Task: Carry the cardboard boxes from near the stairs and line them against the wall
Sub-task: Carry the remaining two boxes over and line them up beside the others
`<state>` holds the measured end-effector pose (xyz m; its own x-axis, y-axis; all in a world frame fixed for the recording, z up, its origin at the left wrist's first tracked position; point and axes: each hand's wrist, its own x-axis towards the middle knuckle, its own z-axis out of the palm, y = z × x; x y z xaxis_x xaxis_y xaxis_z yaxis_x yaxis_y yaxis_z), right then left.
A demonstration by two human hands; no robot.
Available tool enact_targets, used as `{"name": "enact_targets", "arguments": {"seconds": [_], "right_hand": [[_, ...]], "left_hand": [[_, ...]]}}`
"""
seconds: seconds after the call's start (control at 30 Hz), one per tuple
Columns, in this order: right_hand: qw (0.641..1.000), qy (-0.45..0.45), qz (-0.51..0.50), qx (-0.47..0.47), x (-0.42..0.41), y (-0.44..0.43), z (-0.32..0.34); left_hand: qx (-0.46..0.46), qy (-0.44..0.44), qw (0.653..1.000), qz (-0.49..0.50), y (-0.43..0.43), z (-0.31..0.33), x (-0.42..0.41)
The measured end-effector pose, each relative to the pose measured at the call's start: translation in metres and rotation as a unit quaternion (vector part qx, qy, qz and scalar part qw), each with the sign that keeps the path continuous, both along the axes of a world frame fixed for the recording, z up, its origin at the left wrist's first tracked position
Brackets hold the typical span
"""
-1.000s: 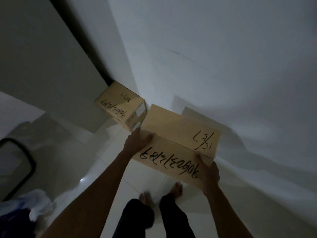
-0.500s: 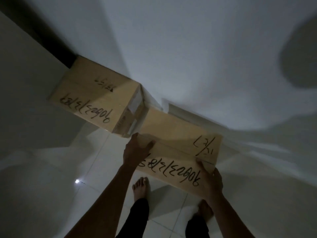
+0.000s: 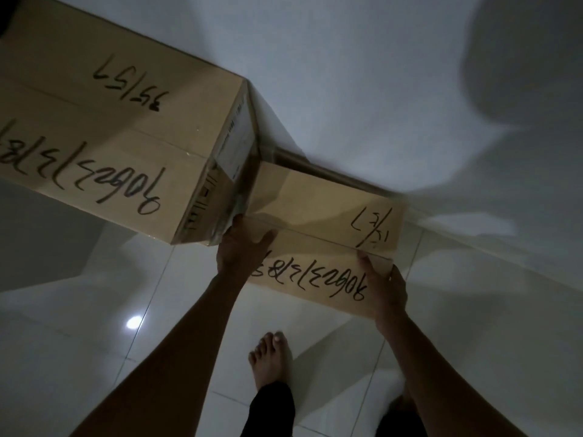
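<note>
Two cardboard boxes are seen: one [image 3: 120, 121] at upper left, one [image 3: 315, 228] at centre. Two hands [image 3: 243, 247] [image 3: 385, 285] and one bare foot [image 3: 271, 357] are counted below.

Floor [image 3: 94, 357]: glossy white tiles, thin grout lines running diagonally. One small bright light reflection [image 3: 134, 322] on a tile at about 8 o'clock from frame centre. Lighting dim overall.

Bare foot [image 3: 272, 357] planted on the tiles at 6 o'clock, toes pointing toward 12. Dark trouser leg [image 3: 272, 408] above it, running off the bottom edge. Second foot at about 5 o'clock, mostly hidden; details not legible.

Large rounded shadow [image 3: 517, 58] at 2 o'clock on the pale surface there.
</note>
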<state>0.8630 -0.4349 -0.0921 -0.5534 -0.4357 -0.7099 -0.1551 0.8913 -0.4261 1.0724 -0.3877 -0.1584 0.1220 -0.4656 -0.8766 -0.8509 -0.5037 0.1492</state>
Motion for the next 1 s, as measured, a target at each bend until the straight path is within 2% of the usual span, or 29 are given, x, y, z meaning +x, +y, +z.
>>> {"name": "enact_targets", "arguments": {"seconds": [0.03, 0.1, 0.13, 0.17, 0.2, 0.23, 0.3, 0.4, 0.47, 0.67, 0.8, 1.0], "right_hand": [[1.000, 0.002, -0.003, -0.004, 0.002, -0.001, -0.004], [1.000, 0.001, -0.013, -0.015, 0.007, -0.003, -0.010], [1.000, -0.003, -0.018, -0.020, 0.011, -0.004, -0.012], [0.999, -0.007, -0.023, -0.025, 0.015, -0.006, -0.014], [0.999, -0.009, -0.028, -0.031, 0.019, -0.007, -0.015], [0.999, -0.011, -0.031, -0.036, 0.022, -0.009, -0.016], [0.998, -0.017, -0.034, -0.049, 0.029, -0.010, -0.018], [0.998, -0.026, -0.011, -0.058, 0.034, -0.011, -0.018], [0.999, -0.022, 0.008, -0.048, 0.034, -0.013, -0.018], [0.995, -0.059, 0.083, 0.025, 0.020, -0.033, -0.003], [0.988, -0.015, 0.154, 0.018, 0.013, -0.040, 0.027], [0.982, 0.020, 0.187, -0.012, -0.016, -0.004, 0.094]], "left_hand": [[-0.017, -0.014, 0.999, -0.035, 0.019, -0.001, 0.004], [-0.034, 0.025, 0.995, -0.088, 0.033, -0.003, 0.026], [-0.055, 0.043, 0.994, -0.080, 0.018, 0.008, 0.029], [-0.123, 0.033, 0.991, -0.049, -0.012, 0.025, 0.031], [-0.195, 0.058, 0.979, 0.006, -0.044, 0.038, 0.025], [-0.248, 0.023, 0.969, 0.008, -0.067, 0.053, 0.032], [-0.326, 0.024, 0.945, -0.003, -0.086, 0.077, 0.041], [-0.283, 0.028, 0.958, -0.026, -0.068, 0.082, 0.041], [-0.289, 0.012, 0.956, -0.043, -0.068, 0.076, 0.048], [-0.256, 0.009, 0.965, -0.064, -0.068, 0.084, 0.047], [-0.218, 0.007, 0.970, -0.106, -0.063, 0.103, 0.043], [-0.243, 0.012, 0.960, -0.135, -0.051, 0.161, 0.011]]}}
